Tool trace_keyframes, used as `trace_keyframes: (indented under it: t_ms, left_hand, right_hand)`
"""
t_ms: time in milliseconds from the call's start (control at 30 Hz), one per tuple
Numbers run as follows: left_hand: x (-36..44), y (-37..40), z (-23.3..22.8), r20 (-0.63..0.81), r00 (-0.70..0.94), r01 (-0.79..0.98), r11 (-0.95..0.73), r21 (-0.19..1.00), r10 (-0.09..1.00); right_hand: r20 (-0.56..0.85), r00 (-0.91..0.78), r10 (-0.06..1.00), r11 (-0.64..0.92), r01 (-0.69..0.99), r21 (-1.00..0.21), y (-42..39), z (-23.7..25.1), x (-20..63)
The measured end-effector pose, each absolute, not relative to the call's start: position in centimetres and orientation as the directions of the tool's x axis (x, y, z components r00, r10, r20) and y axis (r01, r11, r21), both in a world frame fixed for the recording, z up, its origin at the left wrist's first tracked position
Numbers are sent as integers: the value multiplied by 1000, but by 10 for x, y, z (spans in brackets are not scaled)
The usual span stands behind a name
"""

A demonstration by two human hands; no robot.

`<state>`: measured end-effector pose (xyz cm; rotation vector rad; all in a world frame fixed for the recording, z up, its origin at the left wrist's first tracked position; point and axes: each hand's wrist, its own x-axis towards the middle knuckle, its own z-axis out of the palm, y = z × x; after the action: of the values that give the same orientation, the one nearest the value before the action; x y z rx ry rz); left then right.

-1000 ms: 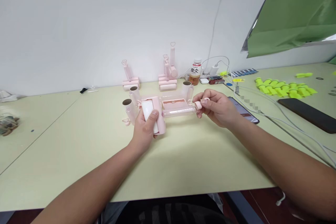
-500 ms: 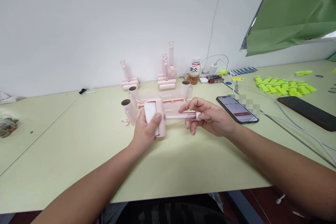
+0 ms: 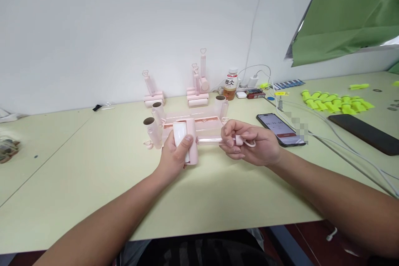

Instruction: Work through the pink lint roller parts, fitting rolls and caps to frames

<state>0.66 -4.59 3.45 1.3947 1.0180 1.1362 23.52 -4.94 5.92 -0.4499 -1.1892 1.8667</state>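
Two hands of ours hold one pink lint roller (image 3: 192, 143) level above the near-middle part of the table (image 3: 187, 203). Our left hand (image 3: 174, 150) grips its head, the thumb pressed across the white roll (image 3: 180, 132) and the pink cover, the fingers wrapped underneath. The clear handle (image 3: 209, 141) points right, where our right hand (image 3: 251, 145) has its fingers curled together round the end, the heart-shaped loop (image 3: 250, 144) showing against the palm. Just beyond, we see brown-cored rolls (image 3: 149, 126) standing upright. Farther off, near the wall, more pink lint rollers (image 3: 154, 99) stand left of a labelled bottle (image 3: 230, 87). On the right lie a lit phone (image 3: 280, 129) and, farther right, bright yellow pieces (image 3: 339, 102).
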Motion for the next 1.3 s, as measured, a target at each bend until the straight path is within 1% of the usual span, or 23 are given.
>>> trace_keyframes:
  t_ms: [133, 433, 667, 933, 1033, 1167, 1233, 1300]
  left_hand:
    - [7, -47, 33, 100, 200, 5, -103, 995, 975]
    - [10, -51, 30, 107, 200, -34, -102, 994, 974]
    - [16, -56, 30, 55, 152, -85, -42, 996, 987]
    - [18, -58, 29, 18, 161, -116, 1, 993, 987]
    - [19, -58, 31, 22, 170, -130, 0, 992, 985]
    - [20, -61, 41, 34, 293, -157, 13, 988, 955]
    - [18, -60, 48, 49, 361, -117, -6, 993, 931]
    - [15, -54, 55, 84, 405, -18, -84, 996, 910]
  right_hand:
    - [178, -580, 795, -163, -487, -858, -50, 59, 235]
    - [99, -535, 839, -171, -432, -885, -55, 62, 237]
    - [117, -528, 841, -166, -459, -873, -58, 61, 236]
    - [110, -513, 851, -144, -430, -891, -64, 67, 234]
    - [137, -527, 839, -111, -412, -905, -65, 71, 233]
    - [253, -516, 819, 4, -435, -900, -68, 78, 234]
    - [298, -476, 827, 92, -408, -908, -70, 82, 237]
    - [327, -419, 847, 178, -356, -917, -70, 87, 243]
